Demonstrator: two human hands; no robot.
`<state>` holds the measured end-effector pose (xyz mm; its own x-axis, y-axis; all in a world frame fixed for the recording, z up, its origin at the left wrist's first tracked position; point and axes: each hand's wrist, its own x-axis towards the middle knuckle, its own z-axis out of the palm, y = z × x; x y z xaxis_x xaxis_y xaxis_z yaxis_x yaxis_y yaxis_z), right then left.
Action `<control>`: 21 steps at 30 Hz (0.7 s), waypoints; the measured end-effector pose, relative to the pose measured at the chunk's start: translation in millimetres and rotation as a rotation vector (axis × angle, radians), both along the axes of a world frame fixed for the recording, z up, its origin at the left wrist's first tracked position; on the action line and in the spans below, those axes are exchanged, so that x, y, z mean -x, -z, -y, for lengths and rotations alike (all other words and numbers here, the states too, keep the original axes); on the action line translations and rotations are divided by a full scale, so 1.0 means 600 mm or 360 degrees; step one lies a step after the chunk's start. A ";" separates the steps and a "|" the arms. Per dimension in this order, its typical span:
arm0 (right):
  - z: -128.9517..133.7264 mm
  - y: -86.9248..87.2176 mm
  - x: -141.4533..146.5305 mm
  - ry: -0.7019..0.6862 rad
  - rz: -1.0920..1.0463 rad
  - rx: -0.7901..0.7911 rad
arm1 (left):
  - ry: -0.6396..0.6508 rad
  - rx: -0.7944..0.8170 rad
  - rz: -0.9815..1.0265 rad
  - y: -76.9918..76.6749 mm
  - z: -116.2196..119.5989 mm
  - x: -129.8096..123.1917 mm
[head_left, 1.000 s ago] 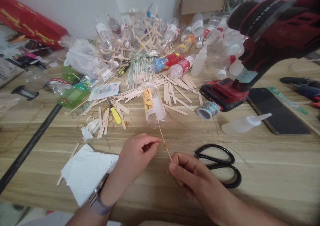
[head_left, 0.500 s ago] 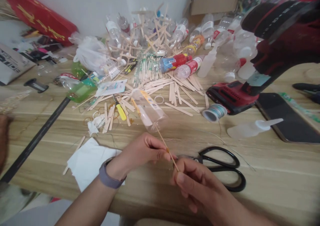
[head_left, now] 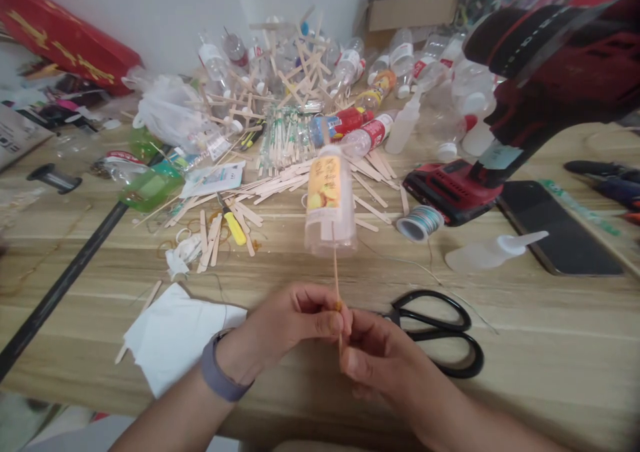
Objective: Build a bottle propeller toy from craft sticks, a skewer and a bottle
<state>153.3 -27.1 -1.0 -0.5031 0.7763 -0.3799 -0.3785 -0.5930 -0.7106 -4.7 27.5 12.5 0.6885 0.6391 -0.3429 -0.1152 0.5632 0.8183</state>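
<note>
2 hands [head_left: 285, 322] [head_left: 387, 355] pinch stick [head_left: 336, 273] near table edge [head_left: 300, 431].

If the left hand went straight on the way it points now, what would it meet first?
The left hand would likely meet the right hand first, which is close by at the thin stick; whether the two touch is unclear. The black-handled scissors lie farther along.

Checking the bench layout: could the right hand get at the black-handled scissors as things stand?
Probably yes: the scissors' black handles lie beside the right hand, largely uncovered, though that hand seems to pinch the thin stick and might need freeing.
</note>
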 end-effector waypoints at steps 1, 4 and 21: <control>-0.001 0.002 0.001 0.0024 -0.0026 0.0032 | 0.0011 0.0006 -0.0004 0.001 -0.001 0.001; -0.001 0.006 0.004 0.0058 -0.0121 0.0187 | 0.0028 0.0042 -0.0001 0.007 -0.001 0.003; 0.021 -0.004 0.019 0.0285 -0.0082 0.0456 | -0.0058 0.0038 -0.0005 0.017 0.012 -0.010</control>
